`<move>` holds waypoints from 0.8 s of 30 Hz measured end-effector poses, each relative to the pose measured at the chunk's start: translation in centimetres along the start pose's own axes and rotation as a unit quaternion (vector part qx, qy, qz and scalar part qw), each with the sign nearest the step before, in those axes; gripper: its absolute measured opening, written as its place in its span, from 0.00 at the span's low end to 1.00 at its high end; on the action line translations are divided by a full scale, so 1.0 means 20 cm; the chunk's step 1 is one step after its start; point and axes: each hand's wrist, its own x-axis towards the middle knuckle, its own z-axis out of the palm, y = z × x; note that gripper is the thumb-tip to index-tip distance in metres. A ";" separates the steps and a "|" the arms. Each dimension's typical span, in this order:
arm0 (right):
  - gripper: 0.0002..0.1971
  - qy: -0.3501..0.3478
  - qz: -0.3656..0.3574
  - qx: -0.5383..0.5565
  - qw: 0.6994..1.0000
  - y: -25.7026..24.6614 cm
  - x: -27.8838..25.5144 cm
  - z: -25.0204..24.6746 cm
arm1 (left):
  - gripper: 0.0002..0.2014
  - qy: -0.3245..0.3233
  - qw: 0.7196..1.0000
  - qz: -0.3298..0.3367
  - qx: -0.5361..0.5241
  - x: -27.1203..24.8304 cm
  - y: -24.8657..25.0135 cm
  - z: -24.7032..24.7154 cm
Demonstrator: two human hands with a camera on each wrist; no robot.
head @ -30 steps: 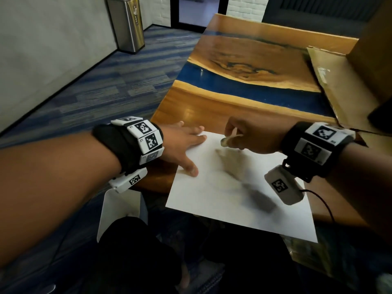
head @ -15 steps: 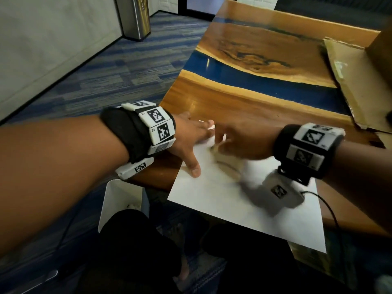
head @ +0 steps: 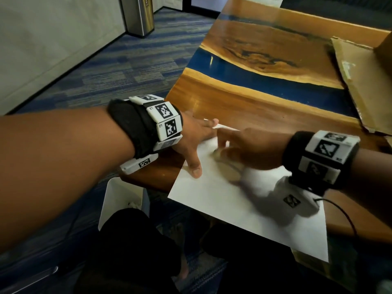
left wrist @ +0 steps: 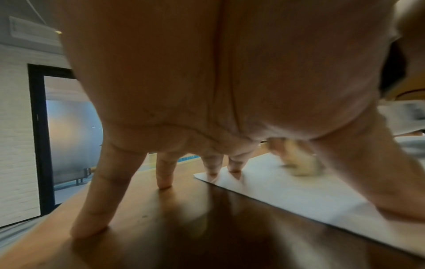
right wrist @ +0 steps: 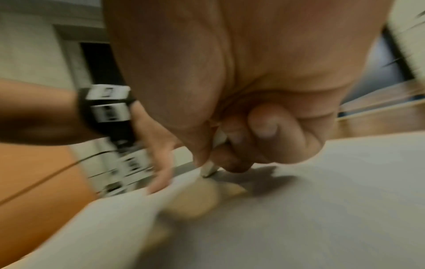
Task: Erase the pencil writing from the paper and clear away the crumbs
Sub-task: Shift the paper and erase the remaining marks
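A white sheet of paper (head: 222, 200) lies on the wooden table, its near corner hanging over the front edge. My left hand (head: 195, 139) is spread flat at the sheet's far left corner, two fingertips and the thumb (head: 196, 171) pressing the paper (left wrist: 287, 189), the other fingers on the wood. My right hand (head: 246, 151) pinches a small white eraser (right wrist: 209, 170) between thumb and curled fingers, its tip down on the paper (right wrist: 322, 200) next to the left thumb. The hand is motion-blurred. I can make out no pencil marks or crumbs.
The wood-and-blue-resin table (head: 265, 66) stretches away behind the paper. Flat cardboard (head: 364, 81) lies at the far right. A white bin (head: 121, 200) stands on the carpet below the table's left corner. A steel trash can (head: 140, 15) stands by the far wall.
My right hand has come down from above the sheet and moved left, so the eraser now rubs the paper beside my left thumb. The left hand has stayed pressing the corner.
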 end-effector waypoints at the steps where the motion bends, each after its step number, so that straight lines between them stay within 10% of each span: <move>1: 0.06 -0.048 -0.028 0.019 0.998 -0.04 -0.03 0.03 | 0.62 -0.002 1.000 0.001 0.001 0.00 0.00 0.00; 7: 0.05 0.086 0.076 -0.040 0.993 0.11 0.05 -0.04 | 0.64 -0.005 0.999 -0.011 0.034 0.03 0.00 -0.02; 12: 0.06 -0.059 -0.069 0.006 0.996 -0.01 -0.06 0.05 | 0.65 -0.011 1.000 -0.009 0.024 0.05 -0.01 -0.02; 16: 0.09 0.061 0.059 -0.066 0.994 0.12 0.00 -0.04 | 0.64 -0.010 0.999 -0.013 0.030 0.04 -0.01 -0.02; 21: 0.06 -0.053 -0.105 -0.006 0.993 -0.08 -0.10 0.09 | 0.66 -0.010 0.999 -0.011 0.045 0.06 -0.01 -0.03; 24: 0.07 0.008 -0.030 -0.021 0.999 -0.01 -0.04 0.05 | 0.64 0.004 0.999 -0.010 0.052 0.05 -0.01 -0.04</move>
